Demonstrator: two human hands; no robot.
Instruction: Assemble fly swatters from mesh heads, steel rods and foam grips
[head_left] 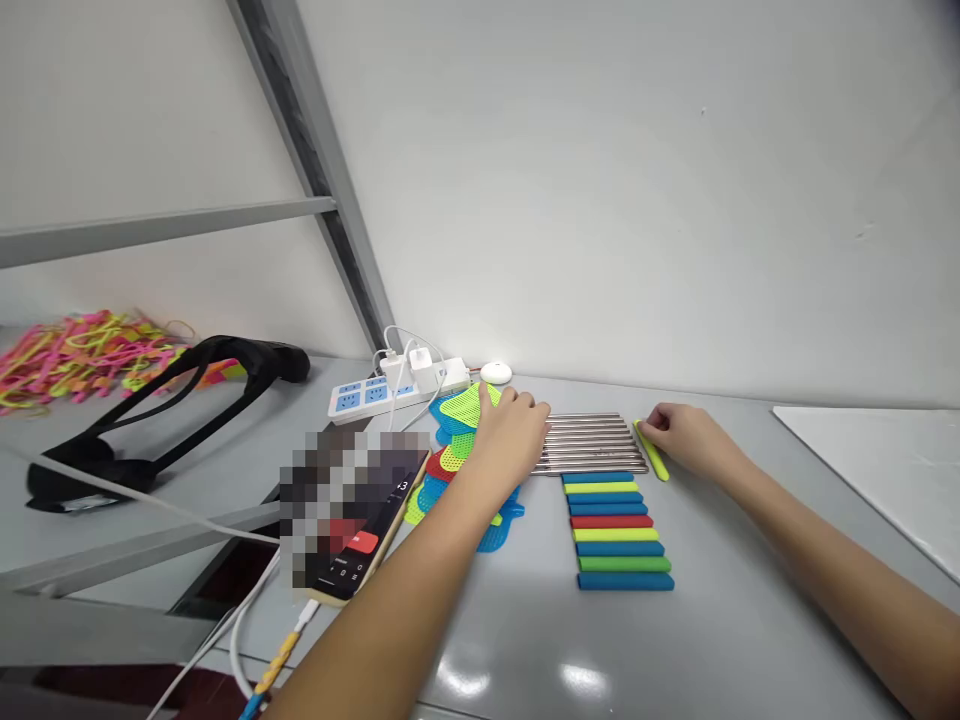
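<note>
My right hand (682,435) pinches the upper part of a yellow-green plastic handle (660,465), a narrow tube on the table. Just left of it lies a row of thin metal rods (592,445), side by side. My left hand (514,425) is at the rods' left ends, fingers curled down; whatever lies under the fingertips is hidden. Beneath and beside that wrist, perforated plastic fly swatter heads (457,410) in blue, green, yellow and red overlap in a loose pile. Several coloured handles (619,535), blue, yellow, red and green, form a column below the rods.
On the left lie a phone (375,530) with a charging cable, a black strap-like frame (225,400) and a heap of pink and yellow cords (97,355). A power strip (367,398) and a white round object (496,373) sit by the wall. A white board (877,460) is at right.
</note>
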